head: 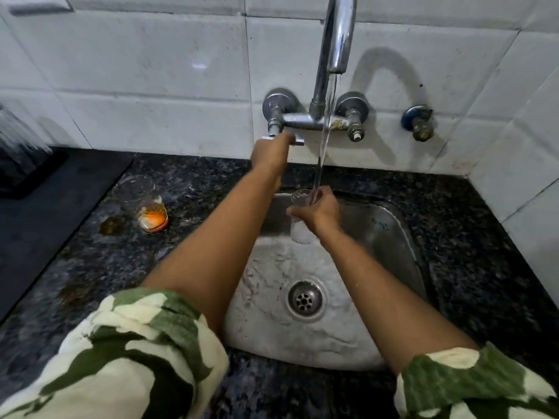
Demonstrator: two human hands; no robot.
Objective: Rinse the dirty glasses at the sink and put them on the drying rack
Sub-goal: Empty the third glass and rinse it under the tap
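fingers (295, 210) around clear upright glass (301, 220) (water streaming in)

No text, label, brand or number can be read anywhere. A faint bluish mark on the inner right wall of the sink (393, 237), right of the drain (305, 299), is too blurred to read.

Head view: worn on my head, facing forward and down, close over the steel sink basin (393, 237).
Far edge: white tiled wall (151, 71).
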